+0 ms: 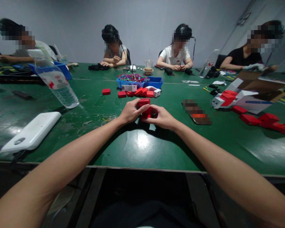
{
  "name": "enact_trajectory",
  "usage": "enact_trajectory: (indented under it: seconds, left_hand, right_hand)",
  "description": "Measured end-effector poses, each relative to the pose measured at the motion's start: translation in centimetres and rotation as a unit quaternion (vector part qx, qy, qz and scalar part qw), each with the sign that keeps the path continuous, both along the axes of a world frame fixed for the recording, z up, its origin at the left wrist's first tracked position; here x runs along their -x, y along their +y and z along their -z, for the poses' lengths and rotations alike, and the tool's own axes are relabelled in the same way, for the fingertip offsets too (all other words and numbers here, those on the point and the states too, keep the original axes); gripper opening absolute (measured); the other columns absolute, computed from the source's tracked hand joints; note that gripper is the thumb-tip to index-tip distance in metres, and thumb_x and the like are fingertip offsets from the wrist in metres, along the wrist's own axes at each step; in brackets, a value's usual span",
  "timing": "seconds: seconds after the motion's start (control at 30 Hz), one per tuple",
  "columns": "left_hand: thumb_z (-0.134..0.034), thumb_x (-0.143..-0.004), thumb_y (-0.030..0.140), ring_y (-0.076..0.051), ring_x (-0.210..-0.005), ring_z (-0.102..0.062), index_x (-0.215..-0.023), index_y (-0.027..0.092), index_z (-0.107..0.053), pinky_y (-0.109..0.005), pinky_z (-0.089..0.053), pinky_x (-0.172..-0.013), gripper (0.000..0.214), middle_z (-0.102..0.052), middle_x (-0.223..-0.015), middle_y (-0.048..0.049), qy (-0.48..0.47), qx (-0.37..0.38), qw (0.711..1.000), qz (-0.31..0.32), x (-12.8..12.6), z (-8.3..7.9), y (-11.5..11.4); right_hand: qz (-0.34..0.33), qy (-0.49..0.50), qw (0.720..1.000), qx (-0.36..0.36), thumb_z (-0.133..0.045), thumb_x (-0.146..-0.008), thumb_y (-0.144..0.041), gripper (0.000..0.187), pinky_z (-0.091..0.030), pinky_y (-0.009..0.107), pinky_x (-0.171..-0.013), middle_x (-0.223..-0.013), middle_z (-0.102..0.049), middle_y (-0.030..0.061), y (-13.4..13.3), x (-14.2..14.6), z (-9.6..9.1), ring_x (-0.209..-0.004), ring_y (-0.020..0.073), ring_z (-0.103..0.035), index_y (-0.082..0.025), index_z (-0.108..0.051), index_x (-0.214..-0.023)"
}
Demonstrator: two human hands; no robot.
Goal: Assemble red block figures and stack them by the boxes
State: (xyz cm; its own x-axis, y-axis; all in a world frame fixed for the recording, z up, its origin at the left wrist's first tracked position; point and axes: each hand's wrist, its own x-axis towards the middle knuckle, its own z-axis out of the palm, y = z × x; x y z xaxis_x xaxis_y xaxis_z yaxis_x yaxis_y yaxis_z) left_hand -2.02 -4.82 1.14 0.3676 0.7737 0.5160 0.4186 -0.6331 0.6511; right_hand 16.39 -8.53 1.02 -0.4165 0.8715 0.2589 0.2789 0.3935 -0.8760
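Between my hands, just above the green table [123,148], is a small red box-shaped piece [144,103] with dark holes in its top part. My left hand [131,111] grips its left side, the thumb laid across the front. From the right, my right hand [161,117] pinches the lower part with thumb and fingers. Small pale scraps [152,127] show under the hands. Beyond them lie several red blocks [142,92] and white blocks [129,88], in front of a blue tray [133,83] heaped with coloured wires.
A water bottle [58,84] and a white power bank [33,131] stand and lie at left. On the right are a phone [196,112], an open carton [256,98] and more red blocks [268,120]. Several people sit working along the far side.
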Motion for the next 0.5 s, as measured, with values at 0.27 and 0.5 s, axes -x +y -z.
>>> enact_trajectory:
  seconds: [0.27, 0.5]
  left_hand:
    - [-0.046, -0.084, 0.069, -0.01, -0.056, -0.049, -0.071, 0.014, -0.057, -0.022, -0.037, -0.055, 0.058, -0.055, -0.062, 0.0007, -0.001, 0.122, 0.989, 0.081, 0.5, 0.2, 0.9]
    - [-0.059, -0.078, 0.061, -0.009, -0.055, -0.049, -0.071, 0.014, -0.056, -0.022, -0.039, -0.054, 0.047, -0.054, -0.061, 0.0021, -0.056, 0.184, 0.972, 0.134, 0.7, 0.2, 1.3]
  right_hand:
    - [0.057, 0.118, 0.981, 0.146, -0.078, -0.07, -0.041, 0.042, -0.045, 0.024, -0.064, -0.084, -0.071, 0.0036, 0.0, 0.1, -0.9, -0.069, 0.0116, -0.061, -0.014, -0.063, -0.098]
    - [0.047, 0.091, 0.984, 0.146, -0.073, -0.074, -0.046, 0.042, -0.038, 0.022, -0.061, -0.088, -0.07, 0.0042, 0.1, -0.2, -1.0, -0.07, 0.0101, -0.056, -0.013, -0.066, -0.099]
